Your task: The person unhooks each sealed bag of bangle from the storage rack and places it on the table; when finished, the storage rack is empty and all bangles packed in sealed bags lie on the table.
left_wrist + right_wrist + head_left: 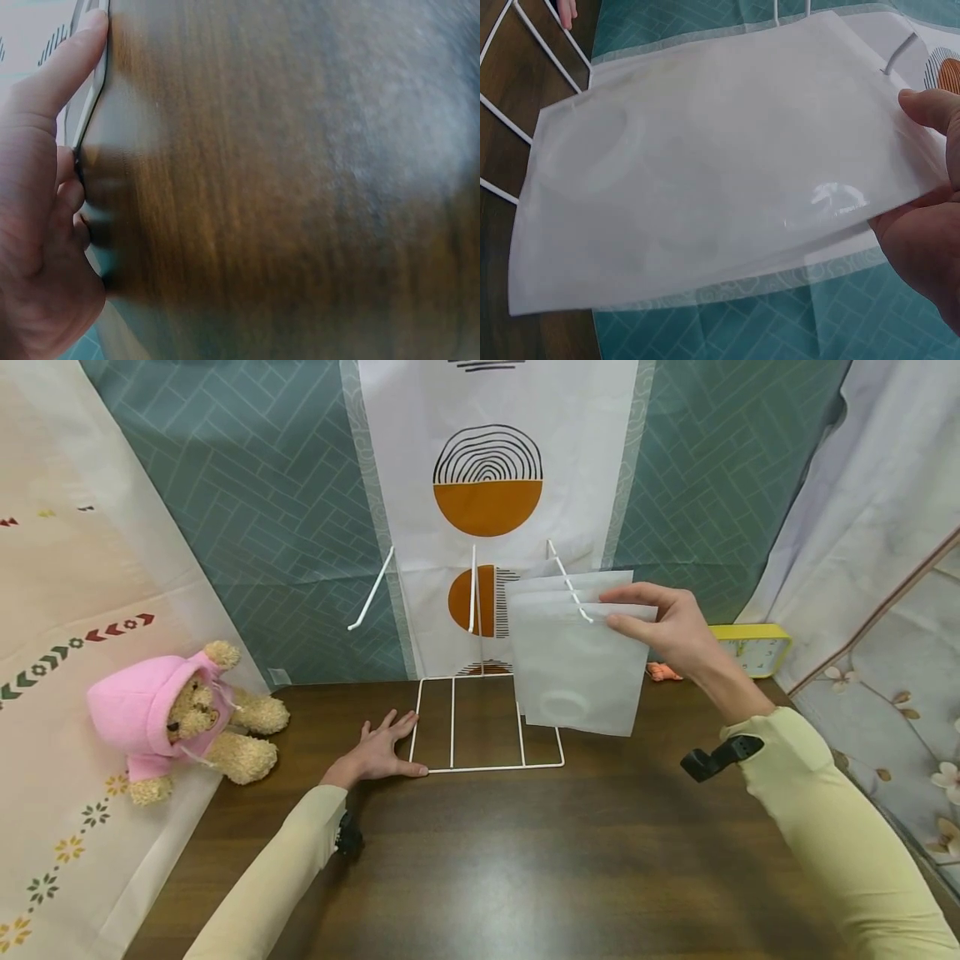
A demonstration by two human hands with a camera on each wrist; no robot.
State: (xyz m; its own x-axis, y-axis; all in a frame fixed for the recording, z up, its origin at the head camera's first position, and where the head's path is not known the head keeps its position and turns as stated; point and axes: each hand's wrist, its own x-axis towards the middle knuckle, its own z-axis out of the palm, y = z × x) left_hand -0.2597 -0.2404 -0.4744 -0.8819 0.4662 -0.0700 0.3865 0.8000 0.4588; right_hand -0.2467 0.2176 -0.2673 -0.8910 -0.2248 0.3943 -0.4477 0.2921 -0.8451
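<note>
A white wire rack [495,768] stands on the brown table, with three prongs pointing forward above its base. Frosted translucent pouches [581,668] are at its right prong [570,581], one behind another. The prong's tip shows in front of the foremost pouch. My right hand [667,627] pinches this pouch near its upper right corner between thumb and fingers. A pale ring shape shows low in the pouch [727,150] in the right wrist view. With fingers spread, my left hand [381,750] rests at the left of the rack's base, its thumb touching the front left corner.
At the left sits a teddy bear [183,718] in a pink hood. A yellow-framed clock [753,650] and a small orange object [663,672] are behind my right arm. Patterned cloth [285,527] hangs behind the rack.
</note>
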